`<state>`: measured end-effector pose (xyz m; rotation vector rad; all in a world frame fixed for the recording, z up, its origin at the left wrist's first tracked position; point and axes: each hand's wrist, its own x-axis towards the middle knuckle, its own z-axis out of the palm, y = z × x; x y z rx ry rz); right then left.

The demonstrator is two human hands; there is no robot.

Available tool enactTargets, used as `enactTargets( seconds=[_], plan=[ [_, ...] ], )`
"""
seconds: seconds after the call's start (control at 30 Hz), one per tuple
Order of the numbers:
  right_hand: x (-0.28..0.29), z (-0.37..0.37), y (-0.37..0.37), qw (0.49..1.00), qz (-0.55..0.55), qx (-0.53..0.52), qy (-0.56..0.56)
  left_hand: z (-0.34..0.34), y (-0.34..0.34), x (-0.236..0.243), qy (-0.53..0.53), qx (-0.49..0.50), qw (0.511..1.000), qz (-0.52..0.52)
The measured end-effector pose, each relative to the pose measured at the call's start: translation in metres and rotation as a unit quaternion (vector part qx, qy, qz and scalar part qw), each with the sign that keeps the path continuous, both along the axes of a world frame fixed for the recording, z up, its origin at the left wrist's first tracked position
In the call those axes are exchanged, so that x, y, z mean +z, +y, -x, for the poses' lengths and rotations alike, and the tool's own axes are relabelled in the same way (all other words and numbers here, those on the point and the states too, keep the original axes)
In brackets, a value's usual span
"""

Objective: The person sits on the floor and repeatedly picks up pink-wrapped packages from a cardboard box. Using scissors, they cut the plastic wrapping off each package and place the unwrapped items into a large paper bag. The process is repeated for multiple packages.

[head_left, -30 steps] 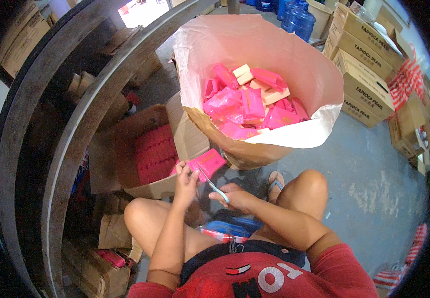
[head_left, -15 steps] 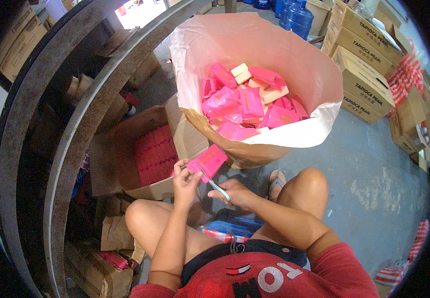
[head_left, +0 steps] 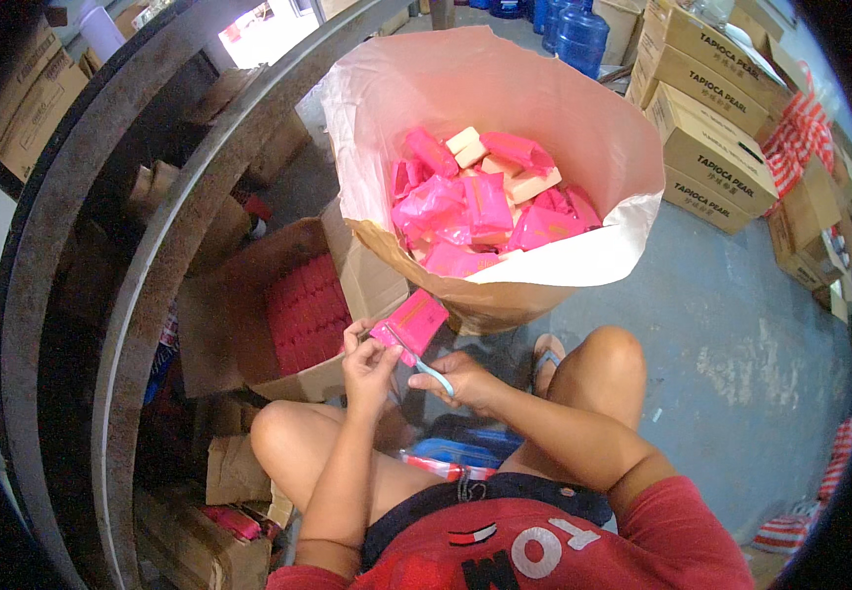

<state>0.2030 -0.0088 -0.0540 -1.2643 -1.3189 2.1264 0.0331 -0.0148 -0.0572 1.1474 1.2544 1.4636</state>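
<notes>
Between my hands, a flat pink packet (head_left: 416, 320) is held up in front of the big paper sack. My left hand (head_left: 367, 366) pinches its near left end. A pair of scissors with light blue handles (head_left: 435, 378) sits in my right hand (head_left: 457, 380), fingers closed around the handles. Its blades reach the packet's near end beside my left fingertips; whether they have cut into it I cannot tell. Inside the paper sack (head_left: 603, 251) lie several pink packets (head_left: 488, 205) and bare cream-coloured blocks (head_left: 533, 184).
An open carton (head_left: 303, 382) with rows of pink packets (head_left: 306, 310) stands left of the sack. A metal rack (head_left: 136, 285) curves along the left. Stacked cartons (head_left: 706, 162) and blue water jugs (head_left: 579, 37) stand at the back right. Beneath me is a blue item (head_left: 451, 450).
The scissors have shifted slightly at the packet's near end, and the packet is tilted a little differently. The whole view has moved slightly. Both hands keep their hold.
</notes>
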Motion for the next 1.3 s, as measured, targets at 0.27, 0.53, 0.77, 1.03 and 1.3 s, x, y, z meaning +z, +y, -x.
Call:
enactTargets(
  seconds=[0.27,0.53,0.77,1.03,1.3],
  plan=[
    [0.008,-0.002,0.001,0.996,0.057,-0.014,0.073,-0.001,-0.007,-0.005,0.012,-0.039,0.999,0.028],
    [0.012,-0.005,0.003,0.998,0.030,0.018,0.043,-0.005,-0.006,-0.002,-0.214,-0.096,0.971,0.052],
    [0.012,-0.015,-0.004,0.969,0.096,0.067,0.220,0.009,-0.011,0.007,-0.255,-0.223,0.938,0.071],
    [0.011,-0.019,-0.009,0.971,0.094,0.046,0.214,0.009,-0.009,0.011,-0.167,-0.235,0.957,0.013],
    [0.012,-0.024,-0.018,0.937,0.159,0.071,0.303,0.007,-0.013,0.017,-0.069,-0.253,0.965,-0.009]
  ],
)
